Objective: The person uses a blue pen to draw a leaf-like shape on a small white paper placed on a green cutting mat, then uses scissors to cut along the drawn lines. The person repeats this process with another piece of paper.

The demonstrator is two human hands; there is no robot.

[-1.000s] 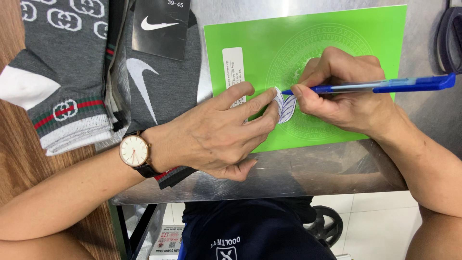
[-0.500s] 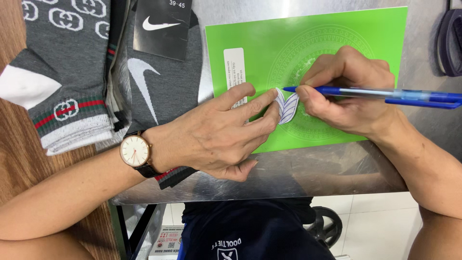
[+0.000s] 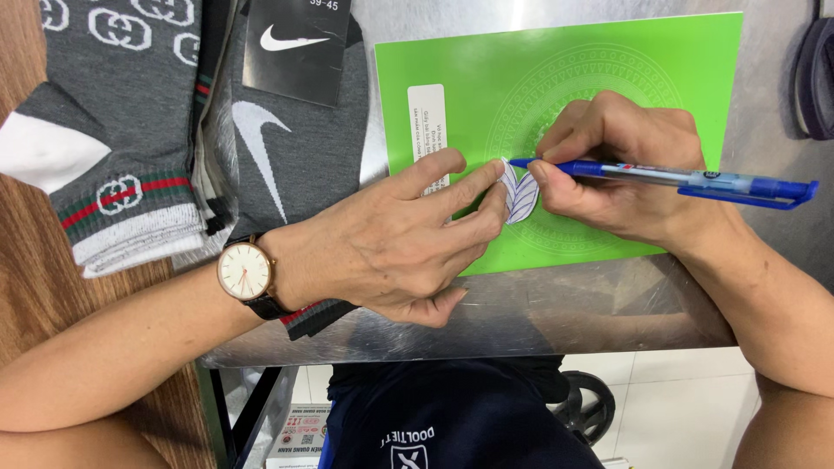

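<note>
Socks crowd the tabletop (image 3: 556,304) beside you: grey pairs (image 3: 130,130) lie left of your green notebook (image 3: 608,61). Your left hand (image 3: 391,243) pinches a small lined paper cutout (image 3: 519,195) on the cover, fingers closed on it, while your right hand (image 3: 621,174) grips a blue pen (image 3: 695,181), tip touching the cutout.

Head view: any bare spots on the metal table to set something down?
Bare metal table runs along the near edge below the green notebook, and in a strip between notebook and dark object at far right. Crowded: grey socks cover the left; left hand and right hand with blue pen meet over the small paper piece.
</note>
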